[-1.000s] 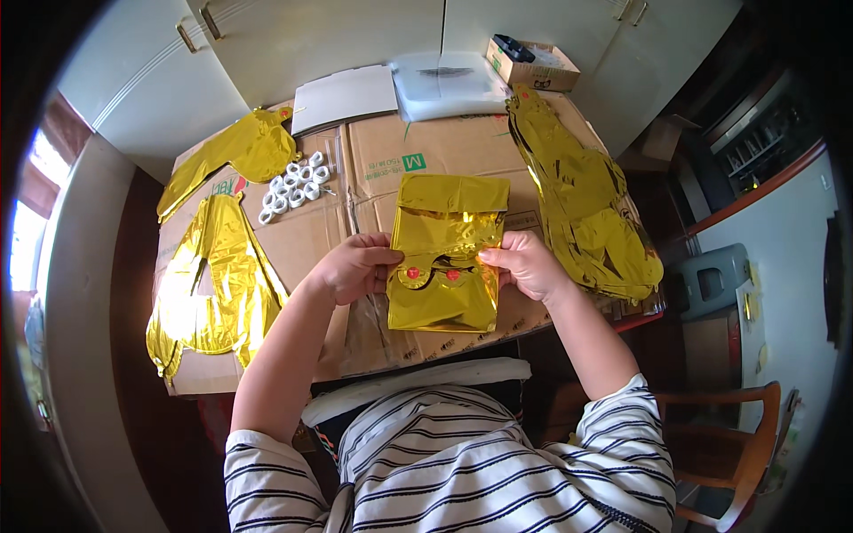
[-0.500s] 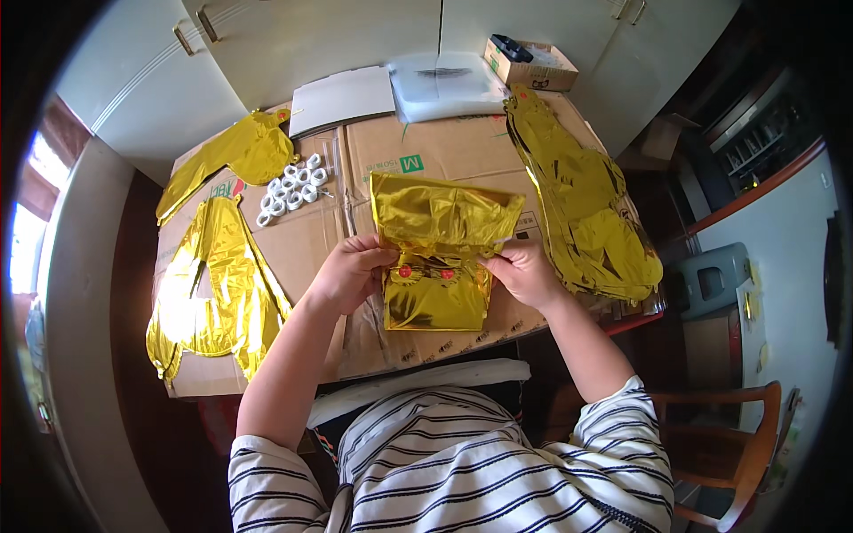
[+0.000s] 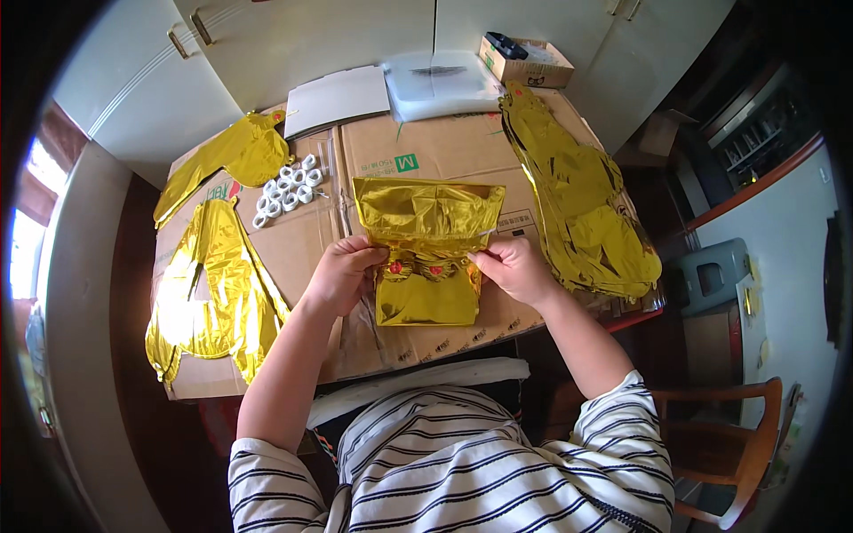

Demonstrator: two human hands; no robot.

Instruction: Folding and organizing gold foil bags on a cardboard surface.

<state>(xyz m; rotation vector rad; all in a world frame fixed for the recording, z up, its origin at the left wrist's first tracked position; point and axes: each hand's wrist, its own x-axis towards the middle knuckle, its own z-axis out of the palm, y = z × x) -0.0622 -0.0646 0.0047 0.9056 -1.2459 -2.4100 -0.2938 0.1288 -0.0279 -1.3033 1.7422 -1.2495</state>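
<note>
Between my two hands is a gold foil balloon, flat and partly folded, with two small red marks across its middle. My left hand pinches its left edge between thumb and fingers. On the opposite edge my right hand holds it in the same way. The upper flap stands wide and creased above my fingers, and the lower part hangs flat over the cardboard. Beyond my left hand, several small white rolls sit grouped on the cardboard.
Cardboard covers the table. More flat gold foil balloons lie at left and far left, with a layered pile at right. White sheets, clear plastic bags and a small box line the back. A wooden chair stands right.
Both hands and the foil balloon have shifted slightly left. The upper flap now lies more level and spread between my hands; its right corner has come in.
</note>
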